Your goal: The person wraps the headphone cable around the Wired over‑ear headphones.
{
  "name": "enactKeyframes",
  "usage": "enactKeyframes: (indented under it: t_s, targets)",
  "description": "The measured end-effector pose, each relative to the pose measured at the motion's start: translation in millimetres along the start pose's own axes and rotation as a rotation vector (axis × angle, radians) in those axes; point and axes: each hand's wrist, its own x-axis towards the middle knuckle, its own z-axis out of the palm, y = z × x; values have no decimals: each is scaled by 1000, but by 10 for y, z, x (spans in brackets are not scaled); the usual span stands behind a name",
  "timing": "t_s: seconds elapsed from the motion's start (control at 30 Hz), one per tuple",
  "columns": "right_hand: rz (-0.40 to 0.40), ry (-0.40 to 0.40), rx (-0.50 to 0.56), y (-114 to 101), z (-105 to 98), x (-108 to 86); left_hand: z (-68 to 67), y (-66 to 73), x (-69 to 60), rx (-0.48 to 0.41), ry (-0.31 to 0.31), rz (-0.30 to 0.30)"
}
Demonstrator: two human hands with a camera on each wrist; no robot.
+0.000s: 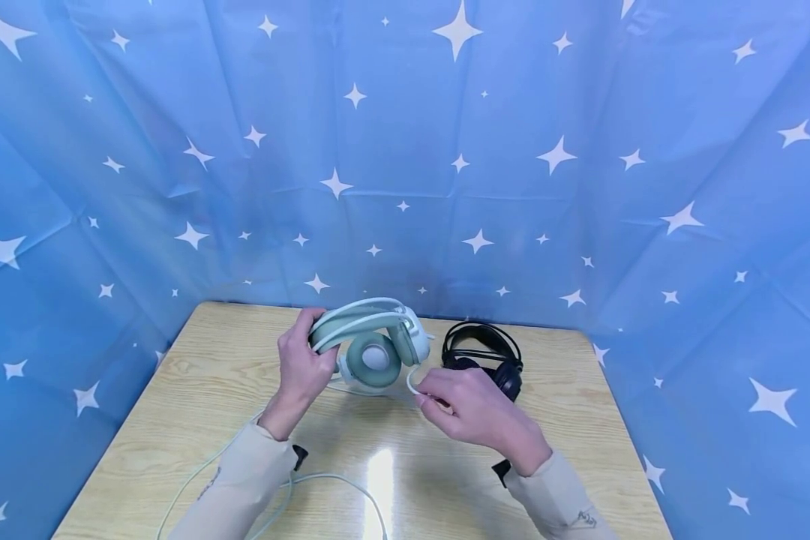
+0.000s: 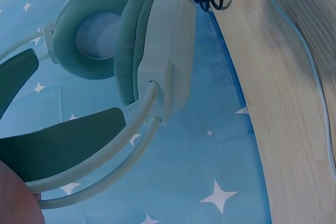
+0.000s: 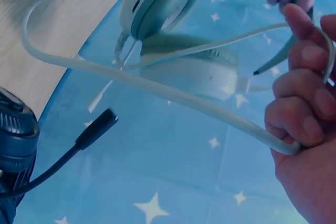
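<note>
At lower centre, the left hand (image 1: 302, 364) is gripping the mint-green headset (image 1: 376, 356); the right hand (image 1: 472, 407) is clutching its cable (image 3: 173, 95), whose loop, if swung, could be snagging the black boom microphone (image 3: 97, 129).

Star-printed blue cloth (image 1: 418, 142) hung round a wood-grain table (image 1: 580, 420) on three sides suggests a curtained booth (image 1: 709, 300).

A pale cream cloth left sleeve (image 1: 239, 476) and a matching right sleeve (image 1: 556, 491) run down to lightly creased cuffs (image 1: 536, 476). The right one carries a small dark scrawl (image 1: 586, 519) (too small to read), the left a dark, slanting mark (image 1: 209, 482). A small angular black piece (image 1: 300, 456) juts out beside the left cuff, a similar black piece (image 1: 501, 472) beside the right. The left hand (image 1: 304, 360) and right hand (image 1: 471, 406) are bare.
</note>
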Motion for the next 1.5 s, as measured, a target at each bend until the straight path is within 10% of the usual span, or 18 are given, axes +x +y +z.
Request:
enactKeyframes:
  t_s: [0.17,0.47,0.73,1.0,1.33,1.5]
  targets:
    - [15,2,32,-1,-39,15,-29,-38,21,-7,-18,42]
    - [106,124,58,233,-138,19,-117,-199,52,-188,-228,189]
    - [248,231,121,381,-90,14,-218,-197,113,-351,-411,177]
    - [533,56,252,450,-51,32,-315,-174,174,-427,-544,149]
    - [572,-91,452,469,-12,20,-357,-51,219,-418,-608,238]
    - [677,-132,447,511,81,-7,-415,-32,214,-559,-632,120]
